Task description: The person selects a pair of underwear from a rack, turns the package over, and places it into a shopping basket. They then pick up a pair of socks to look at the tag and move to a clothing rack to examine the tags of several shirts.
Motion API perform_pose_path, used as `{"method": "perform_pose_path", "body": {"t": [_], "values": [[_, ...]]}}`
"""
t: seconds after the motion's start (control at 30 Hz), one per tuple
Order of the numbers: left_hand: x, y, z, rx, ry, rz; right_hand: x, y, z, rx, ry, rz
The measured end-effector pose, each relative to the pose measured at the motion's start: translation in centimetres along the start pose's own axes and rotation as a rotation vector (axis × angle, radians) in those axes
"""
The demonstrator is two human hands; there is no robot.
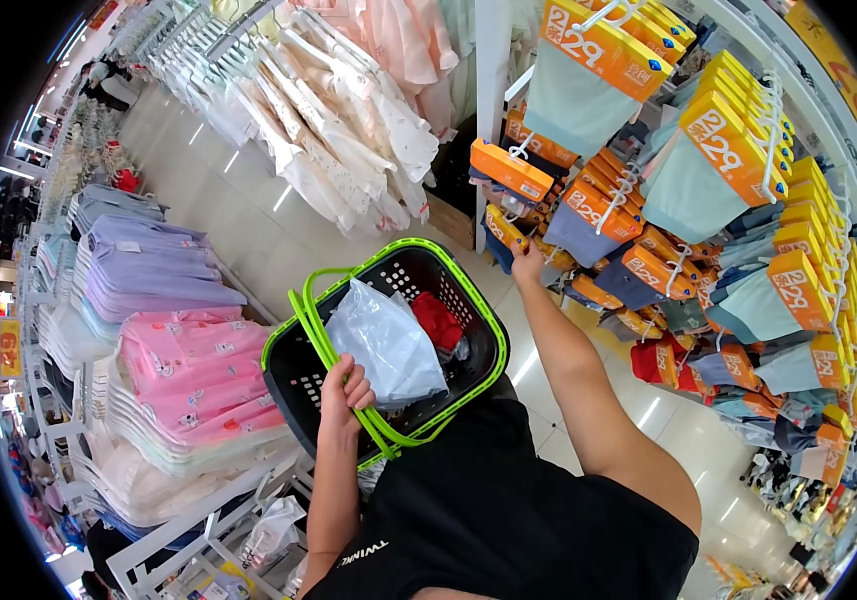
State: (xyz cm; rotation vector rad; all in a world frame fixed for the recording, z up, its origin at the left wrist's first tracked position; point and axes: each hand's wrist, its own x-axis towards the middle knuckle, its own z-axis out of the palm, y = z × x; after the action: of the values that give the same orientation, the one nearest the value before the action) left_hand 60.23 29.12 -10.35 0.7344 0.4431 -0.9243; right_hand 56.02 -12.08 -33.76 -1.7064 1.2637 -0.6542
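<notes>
My left hand (pixel 348 388) is closed round the green handles (pixel 321 335) of a black basket with a green rim (pixel 495 318). Inside the basket lie a pale plastic-wrapped item (pixel 384 340) and a red item (pixel 436 322). On the right, my right hand (pixel 527 262) reaches to the hanging rack, its fingers closed on the edge of an orange-and-yellow package (pixel 505 228) with dark blue fabric below. More packages with orange cards (pixel 604 212) hang on white hooks just beside that hand.
Folded-looking pink clothes (pixel 199 370) and lilac clothes (pixel 144 262) hang on the left. White garments (pixel 319 110) hang ahead. Rows of carded packages (pixel 734 150) fill the right rack. A tiled floor (pixel 219 160) runs between the racks.
</notes>
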Motion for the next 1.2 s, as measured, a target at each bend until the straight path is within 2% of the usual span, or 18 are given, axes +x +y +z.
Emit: {"method": "perform_pose_path", "body": {"t": [0.17, 0.27, 0.4, 0.47, 0.6, 0.8, 0.93, 1.07, 1.2], "values": [[-0.1, 0.2, -0.3, 0.009, 0.009, 0.006, 0.0, -1.0, -0.5, -0.199, 0.003, -0.120], [-0.1, 0.3, -0.5, 0.014, 0.002, 0.010, 0.3, -1.6, -0.2, -0.287, 0.015, -0.112], [0.0, 0.3, -0.8, -0.007, -0.031, 0.015, -0.6, -1.2, 0.2, -0.273, 0.065, -0.077], [0.0, 0.4, -0.4, -0.020, -0.023, 0.008, -1.7, -0.3, 0.3, -0.166, 0.134, -0.111], [0.4, 0.2, -0.3, -0.016, -0.028, -0.012, -3.2, 0.4, 0.4, -0.183, 0.229, -0.147], [0.8, -0.3, 0.5, 0.011, -0.017, -0.072, -2.3, -2.1, -0.9, -0.186, 0.125, -0.062], [1.3, -0.7, 1.2, 0.033, -0.031, -0.106, -0.5, -1.9, -0.8, -0.200, 0.093, -0.085], [1.7, -0.4, 3.2, 0.059, -0.084, -0.148, 0.6, -1.7, -0.4, -0.336, 0.005, -0.039], [2.1, -0.4, 5.0, 0.092, -0.120, -0.182, 1.7, -1.9, 0.2, -0.423, -0.069, 0.092]]}}
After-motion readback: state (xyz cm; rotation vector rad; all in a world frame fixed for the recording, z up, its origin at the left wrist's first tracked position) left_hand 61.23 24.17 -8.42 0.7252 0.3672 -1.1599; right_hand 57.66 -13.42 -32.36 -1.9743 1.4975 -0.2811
